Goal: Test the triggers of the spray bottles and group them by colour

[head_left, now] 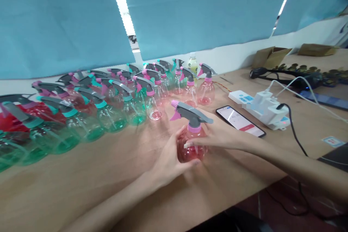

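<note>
Held spray bottle: pink, clear-bodied, upright at the near part of the table, in front of the rows; the held spray bottle [187,154] carries a grey spray head [194,114] with a pink trigger [175,116], its nozzle end toward the left; a pink collar [194,129] lies beneath the head.
Left hand: curved around the near-left side of the body; the left hand [168,157] sets its thumb low across the front.
Right hand: wrapped from the right; the right hand [212,136] lays its thumb across the front of the body, just below the collar; both hands are narrowed to the bottle's width; whether the base touches the table cannot be told.
Rows of bottles: green-tinted spray bottles [111,117] with teal collars at the left and centre; pink-tinted spray bottles [206,92] with pink collars among and beyond them; all stand on the brown table [108,174].
Right of the hands: a lit phone [240,120], lying flat; beyond it, a white power strip [244,101] with white adapters [268,107] and cables.
Background: a yellowish bottle [193,64] behind the rows; a black strapped device [285,76]; an open cardboard box [270,58]; blue curtains [190,11].
</note>
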`<state>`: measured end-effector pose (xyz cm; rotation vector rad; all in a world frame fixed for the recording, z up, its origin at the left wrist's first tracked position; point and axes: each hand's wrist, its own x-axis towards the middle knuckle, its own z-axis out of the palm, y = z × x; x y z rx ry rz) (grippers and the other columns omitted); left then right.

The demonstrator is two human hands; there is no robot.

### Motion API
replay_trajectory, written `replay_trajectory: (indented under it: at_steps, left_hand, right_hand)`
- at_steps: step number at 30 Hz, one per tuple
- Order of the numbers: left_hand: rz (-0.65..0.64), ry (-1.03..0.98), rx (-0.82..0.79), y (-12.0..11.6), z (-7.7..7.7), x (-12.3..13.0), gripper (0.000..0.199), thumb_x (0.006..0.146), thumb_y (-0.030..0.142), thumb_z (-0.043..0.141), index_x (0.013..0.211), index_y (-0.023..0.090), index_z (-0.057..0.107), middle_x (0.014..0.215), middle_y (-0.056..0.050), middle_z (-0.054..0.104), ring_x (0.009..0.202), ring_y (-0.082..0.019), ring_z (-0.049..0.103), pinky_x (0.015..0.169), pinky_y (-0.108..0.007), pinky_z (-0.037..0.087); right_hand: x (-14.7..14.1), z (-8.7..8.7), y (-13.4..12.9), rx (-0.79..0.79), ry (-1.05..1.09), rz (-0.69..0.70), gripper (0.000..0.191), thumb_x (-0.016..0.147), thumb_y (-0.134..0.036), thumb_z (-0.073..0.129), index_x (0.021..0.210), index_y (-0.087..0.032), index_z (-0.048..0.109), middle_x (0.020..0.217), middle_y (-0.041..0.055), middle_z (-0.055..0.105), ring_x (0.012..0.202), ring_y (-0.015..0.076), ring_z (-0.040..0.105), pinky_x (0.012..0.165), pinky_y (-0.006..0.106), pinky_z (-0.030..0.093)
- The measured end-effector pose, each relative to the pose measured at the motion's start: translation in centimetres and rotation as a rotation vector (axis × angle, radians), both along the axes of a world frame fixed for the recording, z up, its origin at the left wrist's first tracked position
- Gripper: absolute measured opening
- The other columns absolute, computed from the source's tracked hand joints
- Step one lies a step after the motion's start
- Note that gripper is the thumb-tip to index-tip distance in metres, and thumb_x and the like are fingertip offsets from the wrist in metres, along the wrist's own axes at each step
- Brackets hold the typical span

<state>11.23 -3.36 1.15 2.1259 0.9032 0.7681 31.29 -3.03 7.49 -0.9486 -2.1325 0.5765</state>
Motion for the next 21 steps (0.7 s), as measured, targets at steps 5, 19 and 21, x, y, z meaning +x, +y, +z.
replay_trajectory:
  at_steps: [5,19,21]
  left_hand:
    - [-0.119,0.065,0.029,-0.2,0.6,0.5,0.075,0.077,0.033,0.074,0.14,0.021,0.034,0.139,-0.014,0.048,0.128,-0.033,0.046,0.106,-0.054,0.039]
    - [-0.114,0.328,0.277,1.5,-0.7,-2.5,0.066,0.084,0.046,0.066,0.138,0.021,0.039,0.14,-0.014,0.047,0.13,-0.031,0.044,0.106,-0.05,0.037]
    - [-0.064,0.406,0.323,2.1,-0.9,-3.6,0.058,0.087,0.044,0.061,0.136,0.021,0.042,0.139,-0.014,0.048,0.129,-0.032,0.044,0.105,-0.051,0.038]
  right_hand:
    - [-0.8,0.0,-0.1,-0.109,0.097,-0.068,0.031,0.077,-0.046,0.069,0.098,-0.024,0.066,0.089,0.003,0.067,0.082,0.0203,0.064,0.072,0.036,0.056]
    - [-1.1,-1.1,1.1,-0.1,0.208,-0.06,0.052,0.072,-0.012,0.049,0.12,-0.03,0.058,0.103,0.0009,0.07,0.1,0.0219,0.067,0.088,0.04,0.053]
    - [-0.8,-1.3,1.5,-0.059,0.151,-0.12,0.052,0.071,-0.013,0.051,0.118,-0.032,0.059,0.106,0.0001,0.069,0.098,0.0226,0.067,0.087,0.04,0.053]
